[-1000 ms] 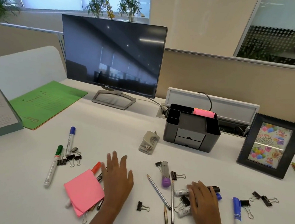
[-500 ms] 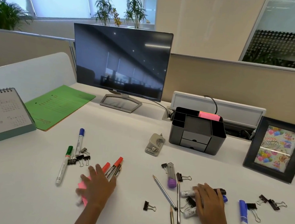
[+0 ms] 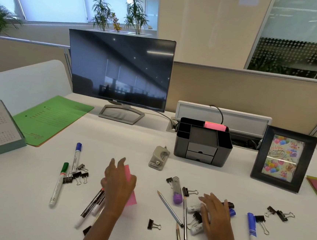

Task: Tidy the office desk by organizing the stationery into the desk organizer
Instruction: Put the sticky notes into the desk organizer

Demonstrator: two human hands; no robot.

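White bench (image 3: 30,214), office cubicle. Organizer (image 3: 202,143) at back right of centre, nearly empty: only pink notes (image 3: 215,126) in rear slot. My left hand (image 3: 118,185) lifts pink sticky pad (image 3: 128,190), fingers wrapped round it. My right hand (image 3: 214,212) lies flat on markers (image 3: 194,208), fingers spread, gripping nothing. Left on bench: pens, pencils (image 3: 170,209), binder clips (image 3: 153,224), glue stick (image 3: 176,190), hole punch (image 3: 159,158). Barely begun, I judge.

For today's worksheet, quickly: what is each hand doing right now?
Left hand: holding the pink sticky notes.
Right hand: open, flat on the markers.
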